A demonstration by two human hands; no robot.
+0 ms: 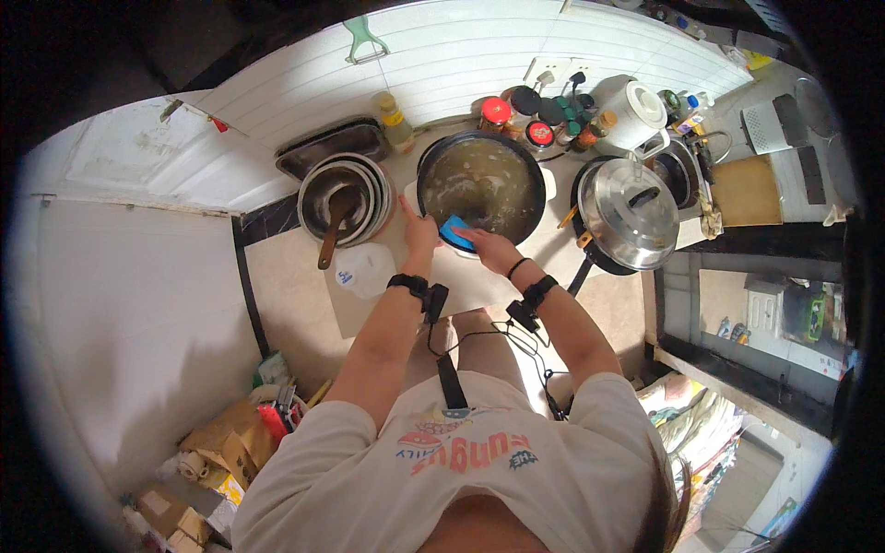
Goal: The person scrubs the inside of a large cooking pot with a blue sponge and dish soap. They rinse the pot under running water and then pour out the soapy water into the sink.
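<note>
A large dark round pan (484,181) filled with cloudy, brownish water stands on the counter before me. My right hand (492,250) presses a blue sponge (458,233) to the pan's near rim, its fingers on top of the sponge. At the rim's near left side is my left hand (420,231), with one finger pointing up along the outside; the thumb side lies close to the sponge. Whether it grips the pan is partly hidden. Left of it, nested metal bowls (373,231) hold a brown wooden-handled utensil (334,235). A white translucent lid or bag (366,269) with writing lies below the bowls.
A dark rectangular tray (332,148) and a yellow-capped bottle (395,124) stand behind the bowls. Several jars (495,114) and a white kettle (632,114) line the wall. At right sits a frying pan (579,276) under a domed metal lid (626,214), beside a cutting board (747,192).
</note>
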